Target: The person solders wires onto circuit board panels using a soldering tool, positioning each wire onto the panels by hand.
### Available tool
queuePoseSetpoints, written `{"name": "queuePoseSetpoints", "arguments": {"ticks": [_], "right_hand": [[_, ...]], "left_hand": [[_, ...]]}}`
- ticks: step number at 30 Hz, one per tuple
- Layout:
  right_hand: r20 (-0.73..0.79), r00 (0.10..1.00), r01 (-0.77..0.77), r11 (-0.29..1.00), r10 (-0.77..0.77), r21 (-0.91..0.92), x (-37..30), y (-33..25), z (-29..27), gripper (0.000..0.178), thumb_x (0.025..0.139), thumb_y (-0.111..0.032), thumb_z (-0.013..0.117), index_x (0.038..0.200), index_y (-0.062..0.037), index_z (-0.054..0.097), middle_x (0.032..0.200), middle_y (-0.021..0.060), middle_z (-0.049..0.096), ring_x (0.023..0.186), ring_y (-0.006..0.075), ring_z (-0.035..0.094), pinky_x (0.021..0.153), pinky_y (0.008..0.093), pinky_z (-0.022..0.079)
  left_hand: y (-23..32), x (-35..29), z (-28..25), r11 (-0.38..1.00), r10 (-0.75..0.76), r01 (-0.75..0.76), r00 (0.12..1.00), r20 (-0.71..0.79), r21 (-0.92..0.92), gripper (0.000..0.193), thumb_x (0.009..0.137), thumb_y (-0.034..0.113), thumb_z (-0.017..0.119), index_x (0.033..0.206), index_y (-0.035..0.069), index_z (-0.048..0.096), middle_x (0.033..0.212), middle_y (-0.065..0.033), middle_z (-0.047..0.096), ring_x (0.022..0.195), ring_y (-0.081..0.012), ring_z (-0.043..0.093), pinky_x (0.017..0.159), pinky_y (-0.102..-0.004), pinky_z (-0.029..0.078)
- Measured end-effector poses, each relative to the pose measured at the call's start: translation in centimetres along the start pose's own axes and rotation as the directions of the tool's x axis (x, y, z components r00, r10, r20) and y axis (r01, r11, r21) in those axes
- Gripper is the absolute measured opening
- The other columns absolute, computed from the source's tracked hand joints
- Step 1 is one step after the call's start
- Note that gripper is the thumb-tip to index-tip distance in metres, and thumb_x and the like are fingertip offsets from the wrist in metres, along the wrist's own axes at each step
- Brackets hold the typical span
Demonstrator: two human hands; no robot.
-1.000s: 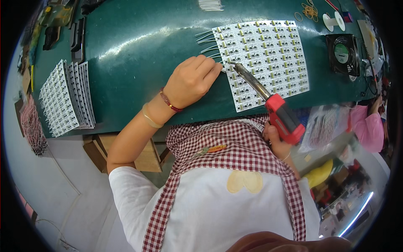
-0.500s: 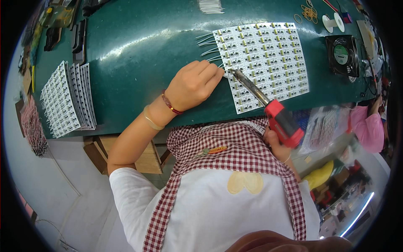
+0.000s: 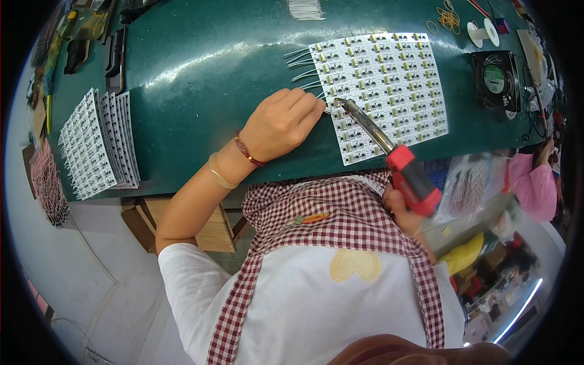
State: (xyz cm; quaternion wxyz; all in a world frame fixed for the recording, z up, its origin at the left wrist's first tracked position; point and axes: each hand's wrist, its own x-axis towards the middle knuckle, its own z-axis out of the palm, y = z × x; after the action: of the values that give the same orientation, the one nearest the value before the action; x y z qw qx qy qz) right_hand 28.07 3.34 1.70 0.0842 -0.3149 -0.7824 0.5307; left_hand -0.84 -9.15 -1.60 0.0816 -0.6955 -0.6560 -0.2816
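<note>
At the left of the dark green, smooth tabletop [image 3: 201, 115] stands a fanned stack of white, component-studded circuit panels [image 3: 91, 146], well apart from both hands. Next to the right comes the bare left hand [image 3: 286, 118], back uppermost, its fingers curled and its fingertips at the left edge of a single white, four-sided circuit panel [image 3: 389, 91] patterned with rows of small black and yellowish parts. The thumb and fingertips are largely hidden, so I cannot tell whether they are closed on anything. Thin, pale, flexible wires [image 3: 299, 58] jut leftward from that same edge, just beyond the hand toward the far side of the table. The panel lies flat, directly to the right of the left hand, which is much the nearer of the two. Across its lower left part slants a red-and-black soldering iron with a metal barrel [image 3: 401, 159], its long axis running from lower right to upper left, its tip near the left fingertips; whether the tip touches the panel is unclear. Farther right and closer to the body, the right hand [image 3: 398, 207] grasps the iron by its handle.
</note>
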Motion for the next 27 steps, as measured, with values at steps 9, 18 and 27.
{"name": "queuePoseSetpoints", "arguments": {"ticks": [9, 18, 27], "right_hand": [[0.026, 0.999, 0.024, 1.0, -0.025, 0.015, -0.5, 0.6, -0.2, 0.015, 0.083, -0.013, 0.067, 0.092, -0.0021, 0.068, 0.078, 0.0076, 0.067, 0.067, 0.0201, 0.065, 0.062, 0.0305, 0.05], [0.008, 1.0, 0.021, 0.999, -0.022, 0.037, -1.5, 0.6, -0.8, 0.016, 0.084, -0.013, 0.067, 0.094, -0.0013, 0.068, 0.083, 0.0083, 0.069, 0.074, 0.0195, 0.067, 0.067, 0.0306, 0.051], [0.019, 1.0, 0.013, 0.999, -0.013, 0.037, -0.5, 0.1, -0.2, 0.013, 0.08, -0.013, 0.069, 0.087, -0.0028, 0.067, 0.074, 0.0069, 0.066, 0.063, 0.0185, 0.064, 0.059, 0.03, 0.05]], "left_hand": [[0.3, 0.2, -0.5, 0.997, -0.016, 0.019, 0.999, -0.034, 0.073, 0.022, 0.07, 0.005, 0.063, 0.092, 0.001, 0.067, 0.077, -0.0042, 0.053, 0.065, -0.0173, 0.053, 0.055, -0.0281, 0.042], [1.3, -0.2, -0.7, 0.998, -0.023, 0.024, 1.0, -0.014, 0.05, 0.025, 0.07, 0.004, 0.063, 0.094, -0.002, 0.066, 0.076, -0.0047, 0.051, 0.067, -0.0176, 0.051, 0.056, -0.0288, 0.042], [1.4, -0.1, -0.3, 0.999, -0.018, 0.017, 1.0, 0.025, 0.028, 0.024, 0.072, 0.003, 0.063, 0.094, -0.007, 0.065, 0.074, -0.0052, 0.047, 0.068, -0.0174, 0.049, 0.058, -0.0283, 0.043]]}}
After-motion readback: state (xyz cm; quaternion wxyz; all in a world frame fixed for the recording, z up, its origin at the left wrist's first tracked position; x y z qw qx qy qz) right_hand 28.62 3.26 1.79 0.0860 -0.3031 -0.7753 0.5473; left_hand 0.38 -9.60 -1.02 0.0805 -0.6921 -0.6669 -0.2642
